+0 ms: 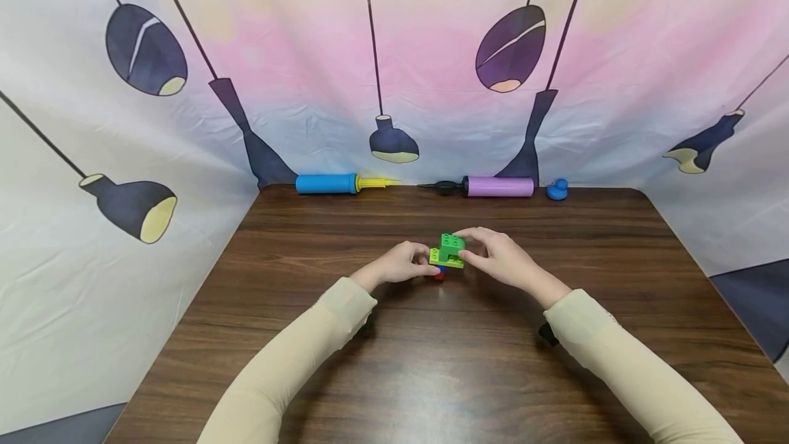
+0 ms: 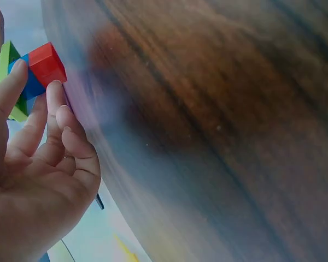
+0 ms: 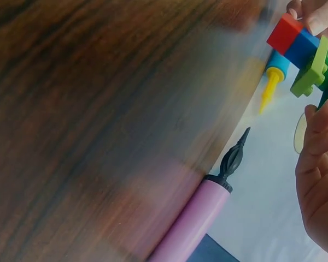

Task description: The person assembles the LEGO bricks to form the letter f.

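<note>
Between both hands, over the table [image 1: 394,375], is a small stack of toy building bricks. At its top sits a green brick [image 1: 452,242] with studs, on a lime green plate [image 1: 435,256]. Below the plate come a blue brick [image 2: 35,87] and, lowest, a red brick [image 2: 47,63]. My left hand [image 1: 402,263] pinches the stack at the blue brick, thumb on one side, a fingertip right at the red one in the left wrist view. From the right, the fingers and thumb of my right hand [image 1: 502,257] grip the green brick.
Along the table's back edge lie a blue hand pump [image 1: 327,183] with a yellow nozzle and a purple hand pump [image 1: 498,186] with a black nozzle. Right of them stands a small blue rounded object [image 1: 557,190]. A cloth printed with lamps [image 1: 333,74] hangs behind.
</note>
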Demonstrator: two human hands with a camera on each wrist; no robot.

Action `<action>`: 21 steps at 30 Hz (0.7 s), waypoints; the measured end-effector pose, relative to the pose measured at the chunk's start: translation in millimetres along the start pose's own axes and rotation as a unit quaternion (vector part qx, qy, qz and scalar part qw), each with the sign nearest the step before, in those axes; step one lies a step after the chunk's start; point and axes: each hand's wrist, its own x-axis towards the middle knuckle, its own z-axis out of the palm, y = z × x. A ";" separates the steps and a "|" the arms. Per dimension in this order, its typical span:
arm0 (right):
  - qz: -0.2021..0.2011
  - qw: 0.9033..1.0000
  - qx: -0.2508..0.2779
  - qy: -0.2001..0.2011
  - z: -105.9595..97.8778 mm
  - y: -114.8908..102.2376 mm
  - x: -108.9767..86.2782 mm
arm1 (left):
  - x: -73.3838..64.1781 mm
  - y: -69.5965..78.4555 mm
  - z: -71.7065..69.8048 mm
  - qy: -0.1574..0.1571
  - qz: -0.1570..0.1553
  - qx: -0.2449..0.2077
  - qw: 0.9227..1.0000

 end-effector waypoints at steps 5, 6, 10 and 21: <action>0.007 1.000 -0.005 0.007 -0.3 -2.3 -0.9 | -2.3 0.6 0.5 -0.006 0.000 -0.018 1.000; 0.012 1.000 0.001 0.008 -0.8 -2.4 -1.1 | -2.7 0.7 0.4 -0.006 0.000 -0.026 1.000; 0.042 0.998 0.037 0.009 -3.4 0.0 -0.7 | -4.7 3.4 -1.6 -0.001 -0.007 -0.052 0.999; 0.088 0.993 0.085 -0.004 -10.5 -2.0 2.9 | -13.1 11.0 -3.0 -0.019 -0.015 -0.101 0.995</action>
